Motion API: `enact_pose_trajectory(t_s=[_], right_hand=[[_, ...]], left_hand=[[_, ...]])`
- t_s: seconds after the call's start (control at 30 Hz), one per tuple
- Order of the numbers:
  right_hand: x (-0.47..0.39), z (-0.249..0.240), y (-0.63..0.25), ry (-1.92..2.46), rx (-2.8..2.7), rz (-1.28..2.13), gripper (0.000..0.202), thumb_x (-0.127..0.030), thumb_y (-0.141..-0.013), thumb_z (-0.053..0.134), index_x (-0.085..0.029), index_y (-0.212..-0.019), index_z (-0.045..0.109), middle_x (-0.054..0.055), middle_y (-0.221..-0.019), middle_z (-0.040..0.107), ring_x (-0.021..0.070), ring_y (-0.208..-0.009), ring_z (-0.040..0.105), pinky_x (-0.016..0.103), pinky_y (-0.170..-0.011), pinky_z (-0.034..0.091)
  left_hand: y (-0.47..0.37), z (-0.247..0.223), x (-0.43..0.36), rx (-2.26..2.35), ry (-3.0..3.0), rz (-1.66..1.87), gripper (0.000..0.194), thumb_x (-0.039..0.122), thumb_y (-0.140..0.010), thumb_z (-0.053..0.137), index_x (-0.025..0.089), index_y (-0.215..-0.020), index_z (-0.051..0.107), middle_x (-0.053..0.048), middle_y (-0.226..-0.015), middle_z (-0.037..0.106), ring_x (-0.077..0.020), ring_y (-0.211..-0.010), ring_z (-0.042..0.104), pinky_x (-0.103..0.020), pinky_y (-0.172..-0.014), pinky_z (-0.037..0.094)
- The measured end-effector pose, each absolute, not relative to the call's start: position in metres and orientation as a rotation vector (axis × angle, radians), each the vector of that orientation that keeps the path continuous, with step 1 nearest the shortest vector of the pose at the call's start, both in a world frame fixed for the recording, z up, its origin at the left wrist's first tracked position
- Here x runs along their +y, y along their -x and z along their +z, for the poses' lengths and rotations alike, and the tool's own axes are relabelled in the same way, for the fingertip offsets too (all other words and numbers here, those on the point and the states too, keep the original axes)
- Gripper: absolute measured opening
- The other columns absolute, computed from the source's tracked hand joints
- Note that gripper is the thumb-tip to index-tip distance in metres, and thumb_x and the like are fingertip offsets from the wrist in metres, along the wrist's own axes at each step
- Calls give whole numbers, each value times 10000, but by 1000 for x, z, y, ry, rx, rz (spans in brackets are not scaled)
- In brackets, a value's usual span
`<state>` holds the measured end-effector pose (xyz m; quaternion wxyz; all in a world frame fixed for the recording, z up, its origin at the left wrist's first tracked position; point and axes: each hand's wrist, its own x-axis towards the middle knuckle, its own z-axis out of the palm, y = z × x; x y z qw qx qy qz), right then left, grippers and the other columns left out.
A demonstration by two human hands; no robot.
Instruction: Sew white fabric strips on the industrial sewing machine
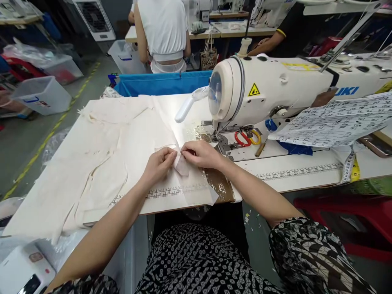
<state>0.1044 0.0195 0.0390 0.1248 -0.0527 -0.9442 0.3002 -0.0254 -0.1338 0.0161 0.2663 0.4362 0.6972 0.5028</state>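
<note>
A thin, sheer white piece of fabric [196, 192] lies at the front of the sewing table, partly over the printed ruler. My left hand [159, 164] pinches its upper part between thumb and fingers. Close beside it, my right hand [200, 154] is closed on the same fabric, fingertips together. Both hands are just left of the needle area of a white sewing machine [260, 85]. Larger cream fabric pieces [101, 147] are spread over the table's left side.
Red- and yellow-handled scissors [244, 139] lie on the machine bed near a wooden-handled tool [260, 150]. A printed sheet [337, 122], a tape measure [349, 167] and a phone [376, 143] are at right. Behind the table hangs a blue cloth bin [162, 83]; a person [163, 30] sits beyond.
</note>
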Motion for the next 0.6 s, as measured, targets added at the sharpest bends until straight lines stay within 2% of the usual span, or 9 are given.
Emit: enact_pose_trajectory(t_s=[0.1,0.3,0.5,0.6], right_hand=[[19,38,-106,130,-2721,899,150,-233,-912,543,-166,-802,620,19,-741,646,142,-660,536,265,-612,351],[18,36,-107,105,-2697,921,140,-139,-874,503,-164,-810,625,19,-747,645,141,-670,533,260,-622,357],[15,37,-110,116,-2674,929,131,-198,-886,556,-166,-776,619,0,-694,621,127,-616,506,255,-598,354],[13,37,-110,128,-2661,924,148,-153,-867,560,-160,-731,617,-5,-665,606,122,-603,497,258,-599,348]], left_hand=[[22,18,-134,1922,-1236,1338,362,526,-887,567,182,-784,610,34,-592,455,-111,-551,392,-242,-535,322],[20,19,-134,1959,-1282,1324,362,525,-879,560,181,-776,602,36,-582,456,-111,-545,402,-240,-535,330],[18,19,-134,1996,-1306,1308,351,515,-879,549,185,-768,597,33,-586,456,-115,-553,402,-243,-542,341],[16,20,-134,2012,-1317,1296,343,506,-880,541,188,-759,586,34,-582,451,-116,-551,403,-247,-546,342]])
